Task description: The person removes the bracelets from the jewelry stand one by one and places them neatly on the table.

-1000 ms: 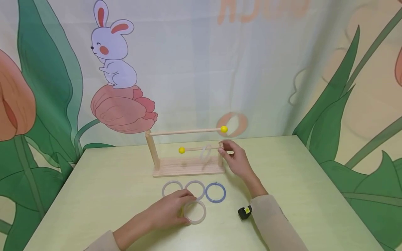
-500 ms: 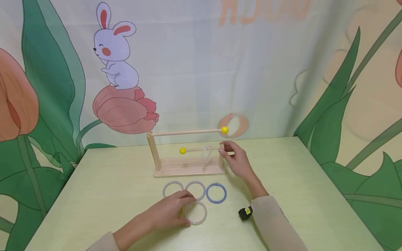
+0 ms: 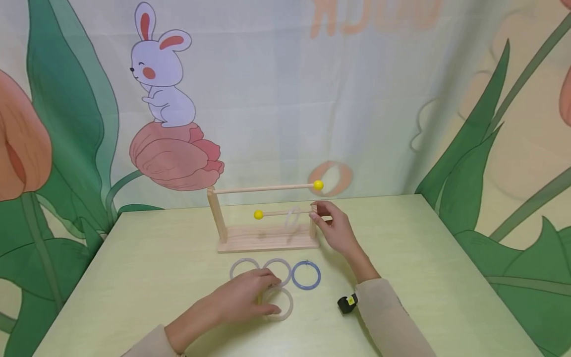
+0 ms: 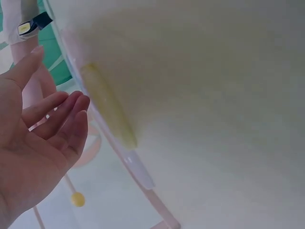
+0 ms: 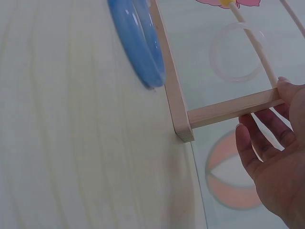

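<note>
My right hand (image 3: 336, 225) grips the top of the short post (image 5: 228, 109) of a wooden ring stand (image 3: 267, 245), thumb on one side and fingers on the other. A pale clear ring (image 3: 287, 221) hangs on the stand's lower rod. Over the rings on the table, my left hand (image 3: 243, 297) has its thumb and fingers apart, the thumb overlapping a nearer whitish ring (image 3: 292, 303). Beneath that hand lies a yellow ring (image 4: 109, 107), mostly hidden in the head view. Farther back are two pale purplish rings (image 3: 277, 259) and a blue ring (image 3: 319, 276).
The stand's upper rod ends in a yellow ball (image 3: 318, 185), and its lower rod in another yellow ball (image 3: 258, 214). A small black object with a yellow label (image 3: 347, 303) shows beside the right sleeve (image 3: 388, 307). A printed curtain (image 3: 267, 99) hangs behind the table.
My left hand has shifted slightly right, and its thumb now reaches over the nearer whitish ring. The right hand stays on the post, and the stand and rings have not moved.
</note>
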`<state>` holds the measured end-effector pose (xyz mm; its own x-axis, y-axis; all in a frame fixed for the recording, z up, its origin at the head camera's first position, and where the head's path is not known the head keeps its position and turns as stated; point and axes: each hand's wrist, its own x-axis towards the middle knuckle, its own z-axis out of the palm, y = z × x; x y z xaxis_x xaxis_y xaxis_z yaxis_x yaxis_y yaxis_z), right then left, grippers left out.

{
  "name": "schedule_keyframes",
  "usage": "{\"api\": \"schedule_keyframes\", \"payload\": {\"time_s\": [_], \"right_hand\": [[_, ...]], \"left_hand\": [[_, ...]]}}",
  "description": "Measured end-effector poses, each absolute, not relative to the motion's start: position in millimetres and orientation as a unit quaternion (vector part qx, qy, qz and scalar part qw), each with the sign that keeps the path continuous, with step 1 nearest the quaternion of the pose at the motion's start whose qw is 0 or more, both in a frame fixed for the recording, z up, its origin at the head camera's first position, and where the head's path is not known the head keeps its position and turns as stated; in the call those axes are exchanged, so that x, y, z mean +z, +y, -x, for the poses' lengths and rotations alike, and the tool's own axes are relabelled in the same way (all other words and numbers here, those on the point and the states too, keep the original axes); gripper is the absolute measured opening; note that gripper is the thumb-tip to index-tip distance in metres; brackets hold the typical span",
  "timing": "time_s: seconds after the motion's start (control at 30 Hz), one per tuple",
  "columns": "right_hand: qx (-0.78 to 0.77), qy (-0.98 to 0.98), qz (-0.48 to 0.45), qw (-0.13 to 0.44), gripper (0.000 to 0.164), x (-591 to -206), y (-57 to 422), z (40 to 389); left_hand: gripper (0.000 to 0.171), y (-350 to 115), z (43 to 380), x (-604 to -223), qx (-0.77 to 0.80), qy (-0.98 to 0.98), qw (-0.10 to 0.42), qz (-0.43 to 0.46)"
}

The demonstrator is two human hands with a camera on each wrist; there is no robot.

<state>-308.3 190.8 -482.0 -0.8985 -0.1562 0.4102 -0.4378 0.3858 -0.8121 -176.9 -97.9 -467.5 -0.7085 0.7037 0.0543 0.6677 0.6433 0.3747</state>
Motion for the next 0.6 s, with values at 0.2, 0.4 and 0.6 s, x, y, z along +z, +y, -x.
{"api": "schedule_keyframes", "payload": {"time_s": [0.2,0.4,0.6], "right_hand": [[0.525,-0.820,-0.183,0.134,0.032,-480.2,190.8,308.1],[0.531,-0.817,-0.184,0.132,0.032,-480.6,190.6,307.8],[0.531,-0.816,-0.185,0.135,0.032,-482.4,193.3,309.0]], "left_hand": [[0.056,-92.7,186.6,-452.4,0.198,0.910,0.051,-0.361],[0.054,-85.7,197.8,-436.4,0.247,0.898,0.031,-0.364],[0.057,-73.2,211.2,-423.5,0.267,0.895,-0.005,-0.357]]}}
